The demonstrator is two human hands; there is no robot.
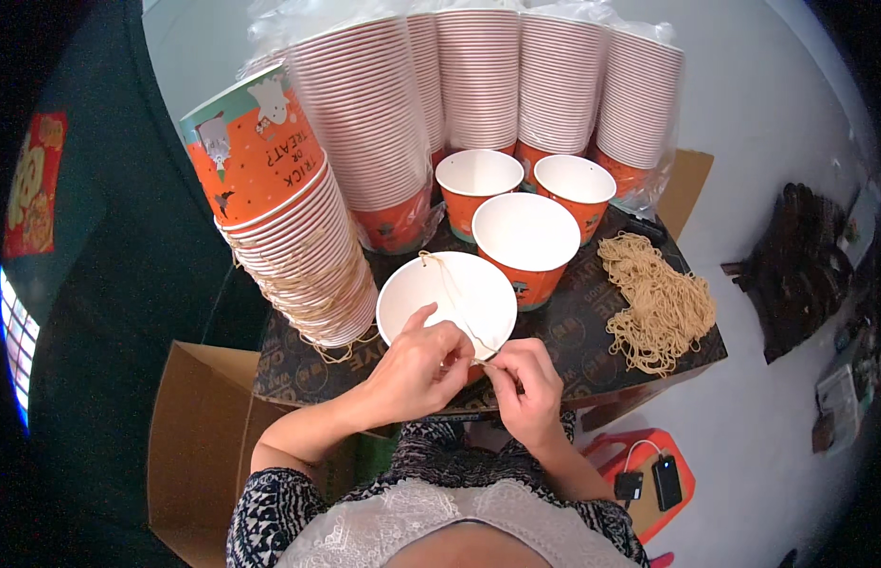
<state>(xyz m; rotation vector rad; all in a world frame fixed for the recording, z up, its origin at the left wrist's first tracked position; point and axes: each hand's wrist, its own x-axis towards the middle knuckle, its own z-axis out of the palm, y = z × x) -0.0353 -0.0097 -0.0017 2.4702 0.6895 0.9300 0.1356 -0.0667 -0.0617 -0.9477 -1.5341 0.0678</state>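
A white-lined paper bucket (417, 301) with an orange outside stands before me at the table's near edge. A thin tan string (447, 275) is fastened at its far rim and runs across the opening toward the near rim. My left hand (426, 362) is over the bucket's near left rim, thumb and fingers pinched on the string. My right hand (528, 386), also pinched on the string, is at the near right rim, close to the left fingertips. The string's end between the fingers is partly hidden.
At left leans a tall stack of strung buckets (293, 256). Behind stand several plastic-wrapped bucket stacks (478, 80) and three loose buckets (525, 232). A tan string pile (656, 303) lies on the dark table (578, 346), right. Below are an open carton (199, 417) and red stool (615, 454).
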